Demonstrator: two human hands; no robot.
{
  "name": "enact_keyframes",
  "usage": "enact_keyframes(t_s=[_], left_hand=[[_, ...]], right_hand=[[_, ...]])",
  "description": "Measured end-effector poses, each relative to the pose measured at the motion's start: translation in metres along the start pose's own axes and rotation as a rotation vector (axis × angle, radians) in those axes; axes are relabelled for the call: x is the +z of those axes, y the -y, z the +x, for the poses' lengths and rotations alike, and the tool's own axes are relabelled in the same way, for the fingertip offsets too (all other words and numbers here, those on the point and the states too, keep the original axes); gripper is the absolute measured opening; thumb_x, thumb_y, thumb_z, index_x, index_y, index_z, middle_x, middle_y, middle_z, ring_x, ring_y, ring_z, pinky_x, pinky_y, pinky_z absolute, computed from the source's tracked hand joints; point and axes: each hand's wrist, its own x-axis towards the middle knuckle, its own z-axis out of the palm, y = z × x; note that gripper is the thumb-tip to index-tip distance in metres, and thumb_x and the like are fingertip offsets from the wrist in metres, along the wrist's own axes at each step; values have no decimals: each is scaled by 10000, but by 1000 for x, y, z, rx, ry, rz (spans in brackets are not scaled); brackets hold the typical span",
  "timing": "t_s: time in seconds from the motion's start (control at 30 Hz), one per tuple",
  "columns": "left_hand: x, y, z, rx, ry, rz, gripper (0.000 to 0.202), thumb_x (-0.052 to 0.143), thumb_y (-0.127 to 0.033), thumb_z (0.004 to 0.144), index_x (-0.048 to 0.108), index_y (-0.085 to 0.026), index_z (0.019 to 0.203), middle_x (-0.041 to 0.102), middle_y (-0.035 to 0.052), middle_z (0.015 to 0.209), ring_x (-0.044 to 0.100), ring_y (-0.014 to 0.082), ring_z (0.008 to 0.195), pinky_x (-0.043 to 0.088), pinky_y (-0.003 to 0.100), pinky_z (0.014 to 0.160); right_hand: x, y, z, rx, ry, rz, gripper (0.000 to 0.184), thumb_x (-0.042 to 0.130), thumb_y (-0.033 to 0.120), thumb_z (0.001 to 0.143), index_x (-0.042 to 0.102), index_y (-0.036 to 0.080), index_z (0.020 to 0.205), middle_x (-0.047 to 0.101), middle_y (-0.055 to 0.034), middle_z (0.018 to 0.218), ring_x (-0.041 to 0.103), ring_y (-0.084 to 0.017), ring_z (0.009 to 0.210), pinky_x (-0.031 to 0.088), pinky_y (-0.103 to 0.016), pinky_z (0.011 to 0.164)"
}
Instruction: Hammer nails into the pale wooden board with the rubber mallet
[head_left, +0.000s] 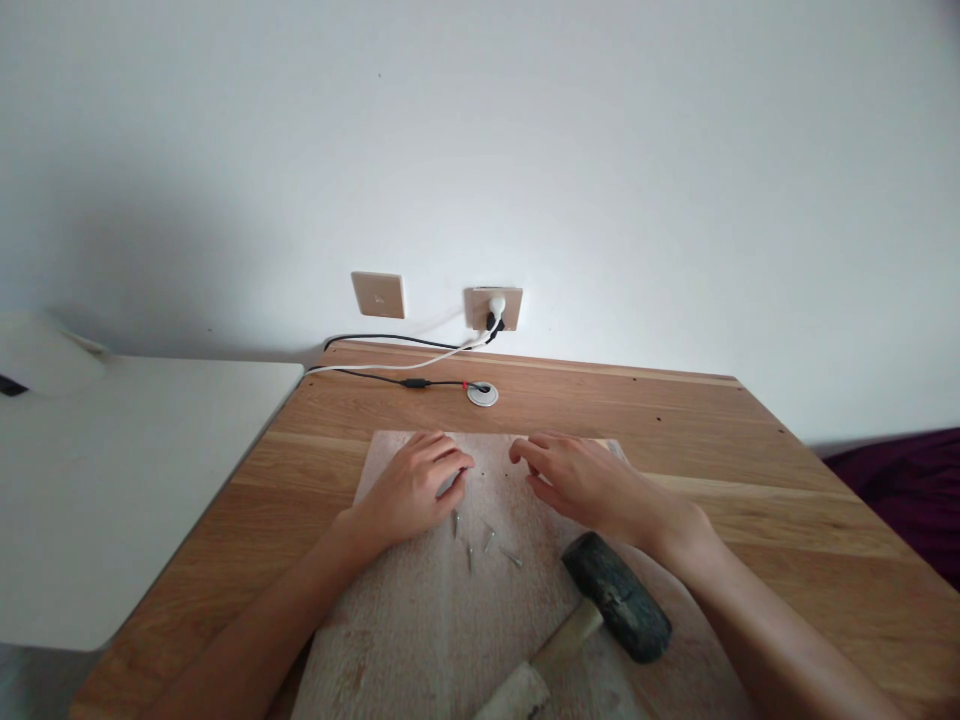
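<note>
A whitish, worn wooden board (pixel 420 620) lies on the table beneath both hands. My left hand (pixel 424 487) rests at its far left part, fingers loosely curved, thumb apart from the index finger, with nothing visible in it. Opposite it, my right hand (pixel 574 477) touches the far right part, fingers bent and apart, also without anything visible. Several small metal nails or screws, one of them a silvery fastener (pixel 511 557), are scattered between and below the hands. Nearer to me lies a mallet with a black head (pixel 619 598) and a pale handle (pixel 566 638), close to my right forearm.
The wooden table (pixel 795 560) meets a white wall. A round cable grommet (pixel 482 394) and black and white cables are behind the board. On the wall are a socket with a plug (pixel 496 306) and a blank plate (pixel 379 295). A white surface (pixel 150 480) adjoins at left.
</note>
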Motion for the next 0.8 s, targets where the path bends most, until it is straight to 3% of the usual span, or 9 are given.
enact_keyframes(t_s=[0.17,0.3,0.4,0.5,0.63,0.8], left_hand=[[2,1,-1,-17,-29,-8,106,575,-148,958,661,-182,906,667,52,866,601,204,851,483,366,806],[3,3,-2,-33,-31,-16,66,613,-134,938,640,-174,892,655,51,864,597,207,848,485,358,791],[4,4,-2,-25,-35,7,74,606,-163,959,634,-172,891,646,50,854,589,206,837,478,350,773],[4,4,-2,-27,-30,25,117,594,-207,984,628,-179,875,634,42,847,586,202,839,473,344,778],[4,5,-1,-46,-39,-8,131,603,-227,988,622,-188,864,642,31,852,589,189,834,466,327,765],[4,5,0,-91,-70,-72,127,631,-230,970,615,-188,851,656,29,828,596,183,812,461,318,735]], right_hand=[[-6,17,-9,-211,107,314,190,552,214,1011,623,198,1186,728,-62,1069,687,-208,950,458,-282,805],[-5,32,-11,-263,231,362,227,614,243,994,635,182,1211,738,-76,1038,689,-225,991,471,-288,847],[-6,29,-11,-228,232,347,272,623,295,995,628,168,1236,739,-94,1064,689,-240,1004,476,-306,855],[-8,10,-10,-153,149,345,226,566,274,1021,626,182,1218,745,-74,1056,691,-222,962,472,-304,833],[-11,-23,-8,35,56,254,215,520,317,1039,692,189,1023,754,-68,987,693,-208,885,466,-294,775],[-8,-43,-4,140,68,149,322,527,388,1032,724,181,884,766,-76,901,700,-214,825,459,-293,715]])
